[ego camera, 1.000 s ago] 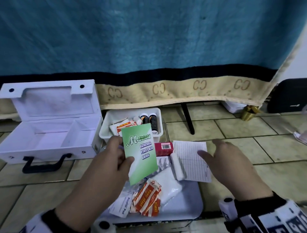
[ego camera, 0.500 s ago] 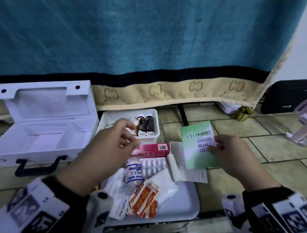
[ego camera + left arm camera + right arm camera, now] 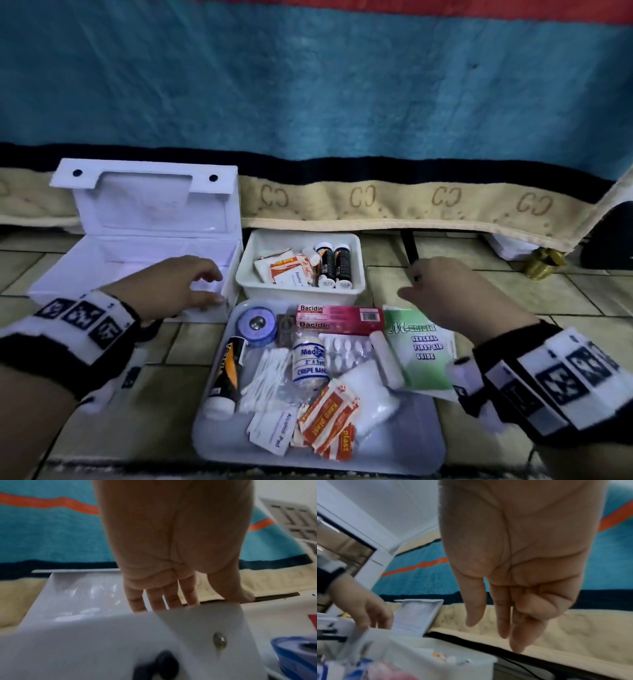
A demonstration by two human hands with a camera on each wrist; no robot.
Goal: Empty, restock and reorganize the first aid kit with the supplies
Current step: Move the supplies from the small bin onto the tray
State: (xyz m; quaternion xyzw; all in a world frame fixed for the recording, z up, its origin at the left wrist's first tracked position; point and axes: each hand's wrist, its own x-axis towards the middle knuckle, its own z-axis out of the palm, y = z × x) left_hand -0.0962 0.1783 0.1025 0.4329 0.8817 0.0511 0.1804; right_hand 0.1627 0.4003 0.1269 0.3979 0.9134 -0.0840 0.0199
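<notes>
The white first aid kit (image 3: 102, 253) stands open on the floor at the left, lid up, nothing visible inside. My left hand (image 3: 191, 284) reaches over its front right corner with fingers (image 3: 171, 599) nearly straight inside the rim; whether it touches the rim I cannot tell. A white tray (image 3: 404, 442) holds a Bacidin box (image 3: 339, 317), crepe bandage (image 3: 310, 359), blue tape roll (image 3: 257, 325), plasters (image 3: 329, 421) and other supplies. The green first aid guide (image 3: 421, 356) lies at the tray's right edge. Above it my right hand (image 3: 428, 287) hovers open and holds nothing (image 3: 513, 588).
A white bin (image 3: 301, 294) with small bottles and sachets stands behind the tray, right of the kit. A blue bed cover with a beige hem (image 3: 376, 198) hangs behind everything. A black leg (image 3: 409, 253), a brass object (image 3: 544, 263) and a dark bag (image 3: 613, 240) are at the back right.
The green guide passed from my left hand to my right, which laid it at the tray's right edge and let go. My left hand moved left to the kit's corner.
</notes>
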